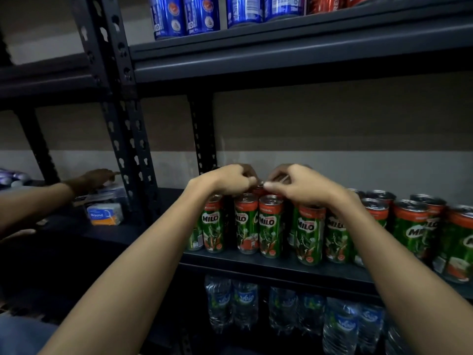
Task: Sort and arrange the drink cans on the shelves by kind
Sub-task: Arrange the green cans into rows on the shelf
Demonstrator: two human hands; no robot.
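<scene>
Head view: you are looking down and forward at the middle shelf [256, 262], both arms reaching in.
Left hand: your left hand [227, 179] is curling its fingers over the tops of the cans at the left of the group; whether it is pinching a rim or only pressing down, you cannot tell.
Right hand: your right hand [302, 185] is curling likewise over the can tops just beside the left hand, thumb tips nearly meeting; its grip is equally unclear.
Cans: the green chocolate-drink cans [271, 224] are standing upright, long axis vertical, directly under both hands, at 12 o'clock from you.
Nearer hand: both are sitting about equally close; the left is covering the 11 o'clock cans, the right the 1 o'clock ones.
Row to the right: more of the same cans [409, 226] are running off toward 3 o'clock, close-packed.
Edges: the shelf's front lip is lying just ahead of the front cans, so pulling toward 6 o'clock is risking a tip-over.
Open room: bare shelf is showing toward 9 o'clock up to the upright post [133, 160], and behind toward the wall.
Above: blue cans [184, 16] are sitting on the upper shelf at 12 o'clock.
Below: water bottles [245, 303] are standing at 6 o'clock.
</scene>
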